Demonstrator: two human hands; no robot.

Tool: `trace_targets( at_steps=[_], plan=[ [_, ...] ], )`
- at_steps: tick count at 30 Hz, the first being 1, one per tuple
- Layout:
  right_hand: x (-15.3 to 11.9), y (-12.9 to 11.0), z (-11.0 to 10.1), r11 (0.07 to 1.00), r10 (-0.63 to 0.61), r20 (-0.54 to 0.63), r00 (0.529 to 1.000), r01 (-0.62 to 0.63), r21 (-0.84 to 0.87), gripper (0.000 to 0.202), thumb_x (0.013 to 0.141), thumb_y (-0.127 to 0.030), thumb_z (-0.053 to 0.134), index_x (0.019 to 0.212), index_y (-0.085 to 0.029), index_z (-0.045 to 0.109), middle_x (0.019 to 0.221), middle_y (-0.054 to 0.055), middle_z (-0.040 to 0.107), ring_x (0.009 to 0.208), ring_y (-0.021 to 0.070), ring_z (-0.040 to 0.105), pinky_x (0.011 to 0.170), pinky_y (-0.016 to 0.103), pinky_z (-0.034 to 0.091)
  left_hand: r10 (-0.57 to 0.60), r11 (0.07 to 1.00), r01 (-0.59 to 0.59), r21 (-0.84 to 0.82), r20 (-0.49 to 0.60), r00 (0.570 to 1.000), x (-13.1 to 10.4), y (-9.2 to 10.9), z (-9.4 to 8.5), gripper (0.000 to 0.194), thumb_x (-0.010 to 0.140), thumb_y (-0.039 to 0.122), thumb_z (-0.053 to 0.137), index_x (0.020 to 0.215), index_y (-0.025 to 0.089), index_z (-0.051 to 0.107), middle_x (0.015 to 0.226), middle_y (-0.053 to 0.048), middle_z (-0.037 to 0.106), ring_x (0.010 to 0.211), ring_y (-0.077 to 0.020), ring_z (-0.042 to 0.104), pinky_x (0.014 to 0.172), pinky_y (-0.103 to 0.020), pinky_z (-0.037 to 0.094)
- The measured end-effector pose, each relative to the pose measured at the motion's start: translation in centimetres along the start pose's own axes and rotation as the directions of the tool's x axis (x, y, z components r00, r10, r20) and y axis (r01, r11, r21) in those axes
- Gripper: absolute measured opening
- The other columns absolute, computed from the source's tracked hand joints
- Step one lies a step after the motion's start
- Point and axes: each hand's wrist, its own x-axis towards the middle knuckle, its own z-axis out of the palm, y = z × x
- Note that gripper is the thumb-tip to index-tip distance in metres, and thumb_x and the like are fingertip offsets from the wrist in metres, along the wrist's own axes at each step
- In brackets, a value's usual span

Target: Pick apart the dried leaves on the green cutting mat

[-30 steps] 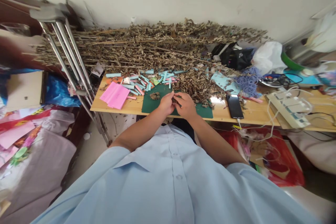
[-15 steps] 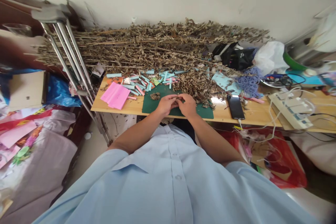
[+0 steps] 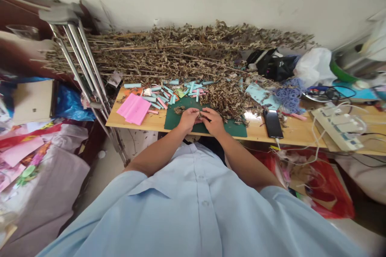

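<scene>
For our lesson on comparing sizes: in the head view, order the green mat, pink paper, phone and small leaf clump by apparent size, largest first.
1. Green mat, partly covered
2. Pink paper
3. Phone
4. Small leaf clump

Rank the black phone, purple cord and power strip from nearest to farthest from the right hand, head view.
From the right hand:
1. Black phone: right, near the front edge.
2. Purple cord: right, farther back.
3. Power strip: farthest right of the three.

Leaf clump (image 3: 179, 110) on mat (image 3: 172, 123), phone (image 3: 273, 123) farther right
</scene>
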Motion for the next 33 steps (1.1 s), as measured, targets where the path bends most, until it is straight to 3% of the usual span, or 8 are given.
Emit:
trace_targets(
  at_steps=[6, 13, 25, 33],
  plan=[
    [0.14, 0.69, 0.77, 0.999, 0.03, -0.083, 0.996, -0.031, -0.016, 0.019, 0.091, -0.026, 0.06, 0.099, -0.025, 0.076, 0.102, 0.007, 0.073, 0.098, 0.0215, 0.067, 0.093, 0.04, 0.054, -0.027, 0.999, 0.025, 0.038, 0.06, 0.998, -0.18, 0.29, 0.06, 0.011, 0.085, 0.018, 0.064, 0.093, 0.013, 0.058, 0.067, -0.002, 0.064, 0.06, -0.0129, 0.065, 0.064, -0.031, 0.059],
    [-0.04, 0.55, 0.92, 0.998, 0.061, -0.11, 0.992, -0.059, 0.023, 0.018, 0.091, -0.026, 0.058, 0.098, -0.024, 0.075, 0.097, 0.006, 0.072, 0.091, 0.0194, 0.067, 0.088, 0.037, 0.055, 0.037, 0.997, -0.041, 0.06, 0.069, 0.997, -0.31, -0.13, 0.08, 0.027, 0.079, 0.027, 0.075, 0.097, 0.009, 0.066, 0.074, -0.006, 0.069, 0.066, -0.0136, 0.067, 0.066, -0.029, 0.059],
    [-0.41, 0.17, 0.31, 0.996, 0.008, -0.073, 0.997, -0.001, 0.094, 0.022, 0.093, -0.027, 0.057, 0.108, -0.024, 0.073, 0.106, 0.007, 0.071, 0.099, 0.0194, 0.066, 0.093, 0.038, 0.055, 0.031, 0.999, -0.031, 0.03, 0.004, 1.0, 0.05, -0.38, 0.09, 0.023, 0.078, 0.018, 0.074, 0.097, 0.01, 0.064, 0.074, -0.005, 0.069, 0.062, -0.0128, 0.067, 0.065, -0.029, 0.059],
    [-0.72, 0.17, 0.63, 0.985, 0.163, -0.146, 0.976, -0.153, 0.077, 0.016, 0.088, -0.033, 0.064, 0.096, -0.022, 0.072, 0.091, 0.006, 0.073, 0.081, 0.0192, 0.068, 0.079, 0.035, 0.057, 0.038, 0.999, -0.037, 0.019, -0.007, 0.999, 0.14, -0.5, 0.04, 0.024, 0.075, 0.019, 0.077, 0.092, 0.011, 0.062, 0.071, -0.004, 0.068, 0.063, -0.0141, 0.068, 0.066, -0.03, 0.06]
  ],
)
